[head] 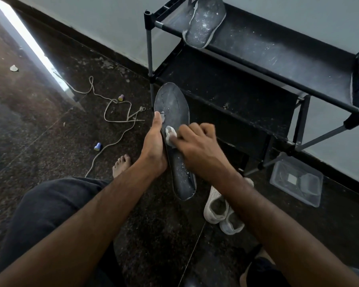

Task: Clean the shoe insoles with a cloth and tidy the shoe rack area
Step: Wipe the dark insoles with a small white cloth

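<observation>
The left hand [153, 141] grips the dirty insole [175, 129]; the right hand [197, 141] pinches a small cloth [170, 135]. Hard rubbing could tear the peeling top

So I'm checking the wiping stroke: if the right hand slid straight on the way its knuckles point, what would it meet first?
Probably the left hand: the right hand, holding the cloth on the insole, points at its thumb; depth is uncertain.

Dim, upper-left doorway glare, wide-angle edge warp
</observation>
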The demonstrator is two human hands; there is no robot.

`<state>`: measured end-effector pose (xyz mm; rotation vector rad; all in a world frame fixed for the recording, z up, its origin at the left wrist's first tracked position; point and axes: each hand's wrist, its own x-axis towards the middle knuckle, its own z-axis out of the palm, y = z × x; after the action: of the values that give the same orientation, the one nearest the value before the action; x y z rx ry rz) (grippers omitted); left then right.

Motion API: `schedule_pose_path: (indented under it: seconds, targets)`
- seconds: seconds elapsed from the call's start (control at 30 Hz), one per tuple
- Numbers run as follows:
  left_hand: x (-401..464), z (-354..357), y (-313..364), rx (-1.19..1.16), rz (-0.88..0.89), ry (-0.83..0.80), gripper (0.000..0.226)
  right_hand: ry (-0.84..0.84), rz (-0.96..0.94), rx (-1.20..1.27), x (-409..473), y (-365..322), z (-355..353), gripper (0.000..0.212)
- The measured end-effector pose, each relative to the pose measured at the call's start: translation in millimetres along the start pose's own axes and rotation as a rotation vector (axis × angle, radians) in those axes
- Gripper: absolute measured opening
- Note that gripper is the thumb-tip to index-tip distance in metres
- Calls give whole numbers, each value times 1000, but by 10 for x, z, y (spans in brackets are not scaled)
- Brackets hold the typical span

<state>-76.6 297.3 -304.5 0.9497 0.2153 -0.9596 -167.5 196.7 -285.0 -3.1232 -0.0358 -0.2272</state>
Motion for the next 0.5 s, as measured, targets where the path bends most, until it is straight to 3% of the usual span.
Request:
schedule_pose_path:
  seconds: [0.13,0.23,0.33,0.43,0.5]
  targets:
    - [7,-4,-15,58,14,-31,70,54,344,-93,128,403,-145,26]
    - [7,-8,9,56,20,-13,62,182,549,292,172,607,-263,24]
    - [43,-61,-10,53,41,-9,58,101,603,813,118,501,-280,22]
    - [52,-43,-26,49,58,-11,52,67,556,858,59,376,-167,19]
    - [68,-46,-30,41,61,-17,63,116,550,803,72,335,-70,17]
